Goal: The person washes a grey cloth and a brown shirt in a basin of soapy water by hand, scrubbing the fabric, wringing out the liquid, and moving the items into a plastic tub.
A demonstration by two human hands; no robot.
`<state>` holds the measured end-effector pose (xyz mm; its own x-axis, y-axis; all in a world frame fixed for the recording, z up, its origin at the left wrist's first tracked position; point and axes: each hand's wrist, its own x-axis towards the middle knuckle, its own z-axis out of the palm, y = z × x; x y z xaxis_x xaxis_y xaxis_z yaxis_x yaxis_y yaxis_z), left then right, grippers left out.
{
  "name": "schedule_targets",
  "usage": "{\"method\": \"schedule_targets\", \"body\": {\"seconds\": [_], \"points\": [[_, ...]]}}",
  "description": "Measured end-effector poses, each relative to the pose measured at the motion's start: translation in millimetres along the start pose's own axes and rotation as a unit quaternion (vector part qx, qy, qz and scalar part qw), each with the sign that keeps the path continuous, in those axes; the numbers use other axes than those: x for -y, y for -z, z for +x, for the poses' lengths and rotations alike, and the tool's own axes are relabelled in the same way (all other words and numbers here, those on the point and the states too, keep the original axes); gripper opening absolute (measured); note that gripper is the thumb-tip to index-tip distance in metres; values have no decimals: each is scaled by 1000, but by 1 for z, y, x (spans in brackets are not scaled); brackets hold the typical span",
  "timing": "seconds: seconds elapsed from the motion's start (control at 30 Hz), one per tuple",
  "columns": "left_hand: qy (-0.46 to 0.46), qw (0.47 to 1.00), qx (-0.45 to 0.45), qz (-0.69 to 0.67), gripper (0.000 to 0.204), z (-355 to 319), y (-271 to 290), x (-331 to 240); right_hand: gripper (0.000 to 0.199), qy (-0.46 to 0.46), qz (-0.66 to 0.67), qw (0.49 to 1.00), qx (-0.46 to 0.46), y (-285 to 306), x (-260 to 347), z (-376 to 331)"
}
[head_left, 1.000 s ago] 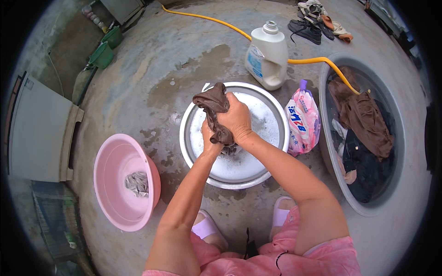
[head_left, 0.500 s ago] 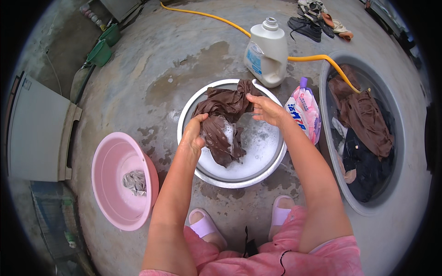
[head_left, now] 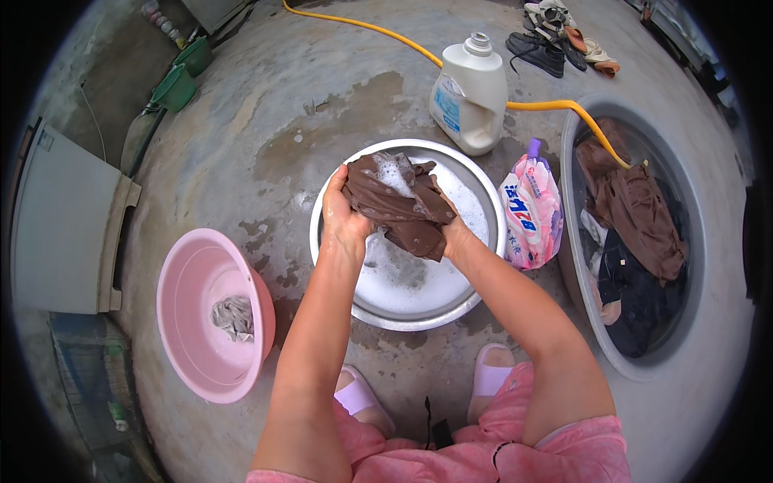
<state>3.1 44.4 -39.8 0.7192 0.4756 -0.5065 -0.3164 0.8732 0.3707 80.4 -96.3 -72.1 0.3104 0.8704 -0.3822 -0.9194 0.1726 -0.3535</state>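
Observation:
A wet brown garment [head_left: 394,205] is bunched between my two hands, with white suds on its top. My left hand [head_left: 345,213] grips its left side, the thumb along the edge and the other fingers partly under the cloth. At its lower right side my right hand [head_left: 457,229] holds on, most of its fingers hidden behind the fabric. Beneath them stands a round metal basin [head_left: 403,323] of foamy water [head_left: 411,282]. The garment hangs over the basin's far half.
Left is a pink basin [head_left: 179,322] with a grey cloth [head_left: 233,316]. A detergent jug [head_left: 469,97] and pink pouch [head_left: 531,213] stand beyond and right. A grey tub [head_left: 699,241] holds wet clothes [head_left: 640,213] and a yellow hose [head_left: 555,105]. Shoes [head_left: 555,40] lie far right.
The brown garment was spread and hanging between my hands; now it is gathered into a bundle with suds on top. My right hand has come down and nearer, and the left has shifted slightly.

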Motion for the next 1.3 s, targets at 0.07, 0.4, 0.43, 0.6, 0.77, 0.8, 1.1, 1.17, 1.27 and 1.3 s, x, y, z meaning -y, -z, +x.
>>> {"method": "schedule_targets", "body": {"seconds": [0.07,0.4,0.43,0.6,0.77,0.8,1.1,1.17,1.27,1.3], "points": [[6,1000,-8,4,44,-1,10,2,39,57,18,998,12,-9,17,0],[19,989,133,66,35,0,38,30,29,390,-706,587,-71,-81,-34,-36],[-28,986,159,45,35,-8,31,40,31,448,-733,505,-82,-76,-50,-37],[-17,995,45,91,34,-33,20,50,29,460,-734,479,-143,-67,-60,-19],[17,987,-40,152,26,-6,44,67,21,296,-704,577,-289,-48,-12,15],[28,985,-40,165,21,-8,42,69,22,292,-683,585,-325,-42,-6,18],[10,995,95,-8,27,-14,-6,47,36,243,-429,758,-427,98,16,35],[-60,997,30,-35,35,-9,-2,28,45,99,-270,924,-251,49,13,8],[-121,992,-27,7,58,-20,-7,23,81,-126,-211,959,-138,15,14,-14],[-94,995,18,-11,54,-9,17,19,84,-148,-172,969,-93,0,8,-16]]}}
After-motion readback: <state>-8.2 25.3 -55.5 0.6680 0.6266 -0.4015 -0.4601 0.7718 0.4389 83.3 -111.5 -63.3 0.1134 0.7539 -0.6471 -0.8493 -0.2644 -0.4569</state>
